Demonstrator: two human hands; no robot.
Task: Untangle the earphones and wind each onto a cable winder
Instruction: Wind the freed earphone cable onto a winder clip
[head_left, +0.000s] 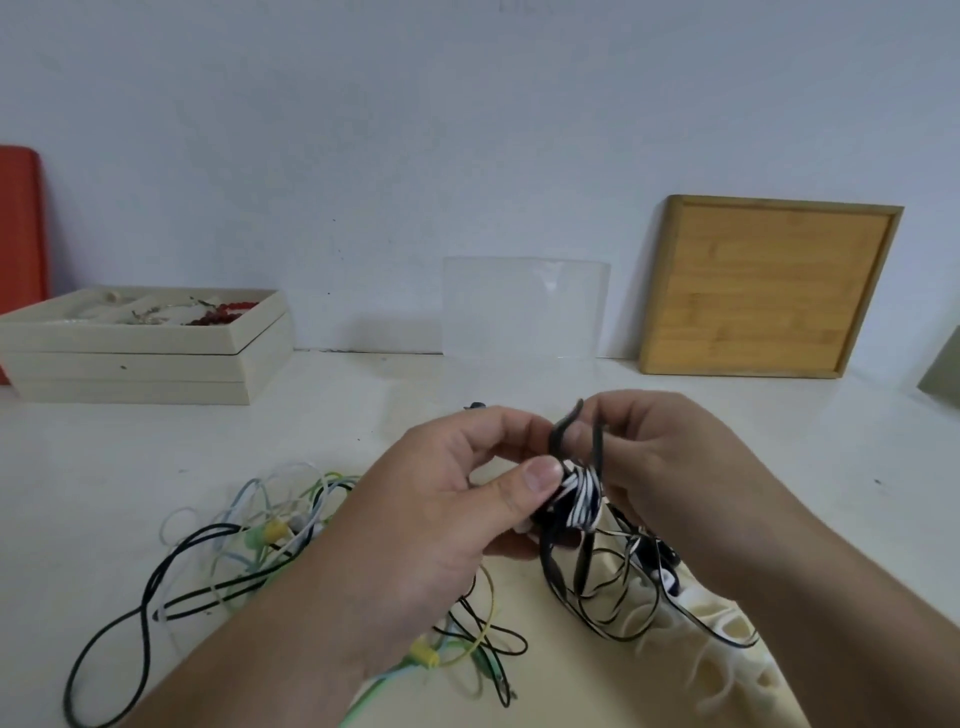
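As both hands met above the pale worktop (363, 410), the winding of one earphone was under way but far from finished; the left hand (441, 499) had its fingers (540, 475) closed around a small cable winder (582, 493), thumb pressed on top, with several turns of black-and-white flat cable (613, 597) already lying side by side across it; the right hand (670, 457) pinched a raised loop of the same cable between thumb and forefinger just above the winder, fingers shut on it; the unwound remainder of that cable hung down from the hands in loose coils, touching a cream cloth (727, 649) at the near edge, and what looked like its earbuds lay among those coils, though they were too small to make out surely; to the left, well apart from the hands, a tangle of other earphones (249, 540) in black, pale blue, green and yellow sat knotted together on the worktop, none of it wound and no other winder visible beside it; judged from this, one set was partly wound and the rest awaited untangling, so most of the job remained; at the back stood stacked beige trays (145, 358), a clear panel (524, 306) and a wooden board (769, 286) against the wall.
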